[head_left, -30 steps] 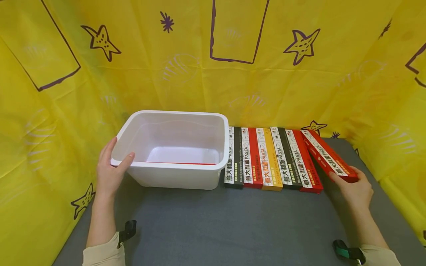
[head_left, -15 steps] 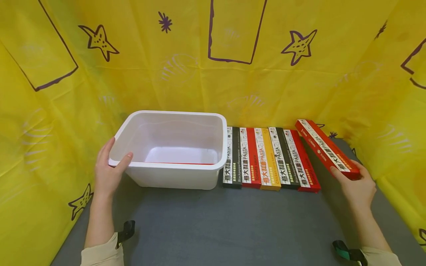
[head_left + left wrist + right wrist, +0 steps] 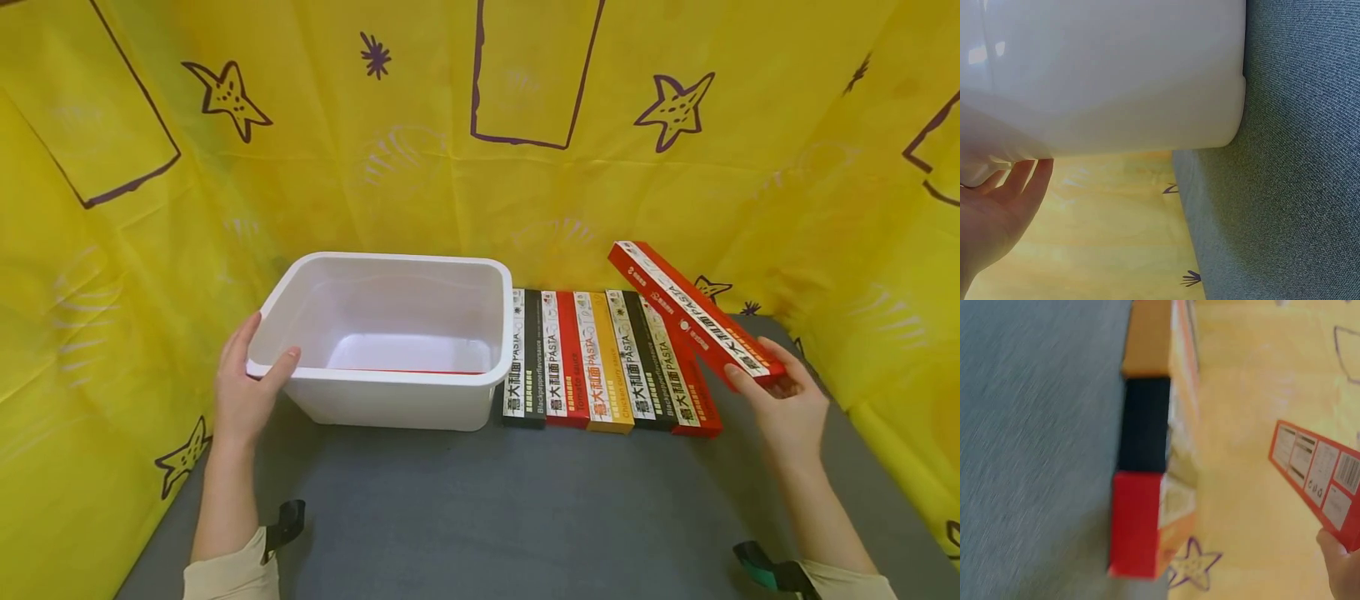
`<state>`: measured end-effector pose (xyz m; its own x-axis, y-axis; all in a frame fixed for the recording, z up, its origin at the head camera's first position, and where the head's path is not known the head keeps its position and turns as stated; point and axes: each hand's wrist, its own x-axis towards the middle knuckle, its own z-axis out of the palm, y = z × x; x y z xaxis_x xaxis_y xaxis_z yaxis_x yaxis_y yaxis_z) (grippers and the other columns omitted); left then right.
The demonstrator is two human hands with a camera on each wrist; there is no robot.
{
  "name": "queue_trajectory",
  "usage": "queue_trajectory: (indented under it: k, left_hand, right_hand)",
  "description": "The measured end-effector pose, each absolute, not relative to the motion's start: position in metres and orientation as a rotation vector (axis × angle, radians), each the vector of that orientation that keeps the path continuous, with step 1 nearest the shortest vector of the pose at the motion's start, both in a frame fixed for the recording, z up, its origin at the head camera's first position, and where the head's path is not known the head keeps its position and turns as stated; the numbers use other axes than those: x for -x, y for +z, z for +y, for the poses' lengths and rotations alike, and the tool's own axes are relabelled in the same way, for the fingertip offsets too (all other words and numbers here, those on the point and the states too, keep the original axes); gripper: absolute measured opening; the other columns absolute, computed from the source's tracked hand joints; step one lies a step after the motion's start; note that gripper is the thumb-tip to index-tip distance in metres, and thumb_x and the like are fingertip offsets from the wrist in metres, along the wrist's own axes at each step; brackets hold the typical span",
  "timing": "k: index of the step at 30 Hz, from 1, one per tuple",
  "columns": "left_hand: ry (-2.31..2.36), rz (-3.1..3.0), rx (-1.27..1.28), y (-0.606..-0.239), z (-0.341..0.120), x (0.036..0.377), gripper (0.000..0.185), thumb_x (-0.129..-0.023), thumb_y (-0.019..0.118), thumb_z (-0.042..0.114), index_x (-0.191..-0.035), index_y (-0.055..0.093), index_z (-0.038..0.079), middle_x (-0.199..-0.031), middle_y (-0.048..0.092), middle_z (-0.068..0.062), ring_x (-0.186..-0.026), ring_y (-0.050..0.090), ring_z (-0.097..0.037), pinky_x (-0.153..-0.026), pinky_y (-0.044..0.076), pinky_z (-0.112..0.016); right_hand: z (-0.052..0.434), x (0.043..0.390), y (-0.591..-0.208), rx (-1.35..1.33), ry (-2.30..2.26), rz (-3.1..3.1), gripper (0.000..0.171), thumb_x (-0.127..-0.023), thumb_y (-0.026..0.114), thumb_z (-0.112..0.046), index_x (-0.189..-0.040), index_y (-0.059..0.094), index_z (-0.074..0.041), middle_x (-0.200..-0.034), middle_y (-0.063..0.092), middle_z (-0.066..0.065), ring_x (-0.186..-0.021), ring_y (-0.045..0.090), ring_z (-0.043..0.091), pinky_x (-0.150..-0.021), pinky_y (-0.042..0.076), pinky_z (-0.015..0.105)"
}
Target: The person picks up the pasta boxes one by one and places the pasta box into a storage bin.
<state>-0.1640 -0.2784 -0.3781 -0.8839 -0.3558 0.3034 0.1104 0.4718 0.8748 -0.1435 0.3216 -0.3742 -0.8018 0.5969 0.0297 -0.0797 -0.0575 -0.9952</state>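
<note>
While the right hand is pinching the red pasta box by its near end, the long axis is running forward-left over the box row; well left, the left hand is gripping the white bin.

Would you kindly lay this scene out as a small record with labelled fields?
Left hand: grips the white bin at its near-left corner
Right hand: holds a red pasta box, raised, at a slant to the row
Row right of bin: five pasta boxes side by side; black, red, yellow, black, red from the left
In bin: a red strip; what it belongs to is hidden
Surface: grey table
Backdrop: yellow cloth with starfish drawings
</note>
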Motion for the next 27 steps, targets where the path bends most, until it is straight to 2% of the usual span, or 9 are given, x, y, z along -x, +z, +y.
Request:
queue_trajectory:
  k: [10,17,27]
  left_hand:
    - [-1.387,-2.275,-0.194,-0.38,-0.278,0.164,0.069,-0.088,0.067,0.028,-0.15,0.04,0.023,-0.154,0.034,-0.001,-0.136,0.033,-0.03,-0.112,0.024,-0.057]
    - [-1.35,-2.247,-0.165,-0.381,-0.279,0.165,0.067,-0.087,0.068,0.024,-0.149,0.043,0.02,-0.151,0.039,-0.004,-0.135,0.036,-0.029,-0.111,0.026,-0.053]
    - [-1.375,-2.251,-0.185,-0.38,-0.277,0.165,0.067,-0.087,0.067,0.024,-0.149,0.042,0.02,-0.152,0.038,-0.003,-0.134,0.036,-0.03,-0.111,0.027,-0.053]
  right_hand:
    - [0.292,0.143,-0.361,0.258,1.988,-1.809,0.054,-0.081,0.075,0.003,-0.131,0.062,-0.009,-0.111,0.061,-0.002,-0.09,0.055,0.013,-0.069,0.051,0.012]
    - [0.271,0.138,-0.35,-0.008,2.08,-1.797,0.054,-0.084,0.068,0.01,-0.135,0.057,-0.005,-0.113,0.063,0.003,-0.09,0.061,0.013,-0.072,0.054,0.017]
    - [0.239,0.14,-0.342,-0.236,2.164,-1.796,0.051,-0.087,0.06,0.012,-0.136,0.054,-0.001,-0.121,0.059,0.01,-0.1,0.06,0.02,-0.08,0.055,0.025]
